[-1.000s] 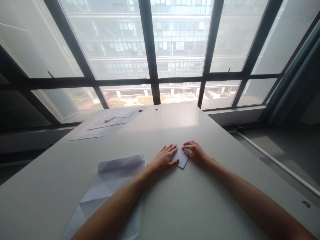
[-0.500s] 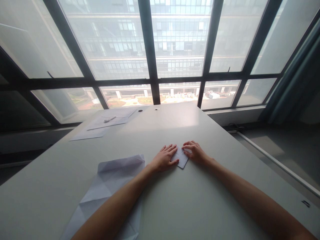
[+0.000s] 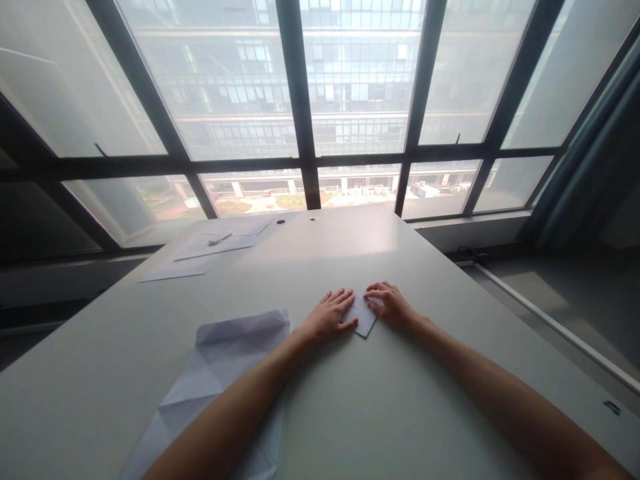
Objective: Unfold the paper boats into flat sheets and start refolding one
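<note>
A small folded white paper lies on the white table, one corner toward me. My left hand rests flat on its left side, fingers spread, thumb on the paper. At its right edge is my right hand, fingers curled, with thumb and fingertips touching the paper; whether they pinch it is hard to tell. A larger creased white sheet lies partly under my left forearm.
Several flat paper sheets lie at the table's far left with a small white object on top. Large windows stand behind the table, and a curtain hangs at the right. A small dark mark shows at lower right.
</note>
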Demonstrator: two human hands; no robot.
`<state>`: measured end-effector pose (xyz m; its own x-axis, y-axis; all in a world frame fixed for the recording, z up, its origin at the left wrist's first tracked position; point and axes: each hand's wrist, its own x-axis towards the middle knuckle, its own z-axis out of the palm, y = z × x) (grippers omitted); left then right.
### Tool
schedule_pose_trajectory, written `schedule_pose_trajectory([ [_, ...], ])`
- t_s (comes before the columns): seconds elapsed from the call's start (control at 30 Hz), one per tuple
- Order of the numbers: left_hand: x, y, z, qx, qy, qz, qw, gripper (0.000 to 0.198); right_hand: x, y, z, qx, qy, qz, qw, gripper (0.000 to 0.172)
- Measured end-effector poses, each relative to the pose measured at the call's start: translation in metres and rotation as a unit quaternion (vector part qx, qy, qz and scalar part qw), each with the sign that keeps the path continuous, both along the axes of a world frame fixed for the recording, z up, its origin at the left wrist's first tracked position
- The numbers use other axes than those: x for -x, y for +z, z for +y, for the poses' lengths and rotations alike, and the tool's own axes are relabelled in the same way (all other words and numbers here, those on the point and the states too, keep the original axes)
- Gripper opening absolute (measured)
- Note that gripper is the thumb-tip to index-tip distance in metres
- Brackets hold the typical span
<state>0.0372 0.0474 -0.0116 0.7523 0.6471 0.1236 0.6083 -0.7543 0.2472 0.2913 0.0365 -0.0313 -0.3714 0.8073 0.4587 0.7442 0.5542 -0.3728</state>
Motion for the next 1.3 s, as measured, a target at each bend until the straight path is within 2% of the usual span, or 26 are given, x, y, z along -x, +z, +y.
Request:
schedule_pose_trajectory([
  [1.3, -0.0005, 0.0012, -0.0004, 0.000, 0.003, 0.010, 1.000, 0.072, -0.0001, -0.0006, -0.0001, 0.007, -0.008, -0.002, 1.000, 0.022],
])
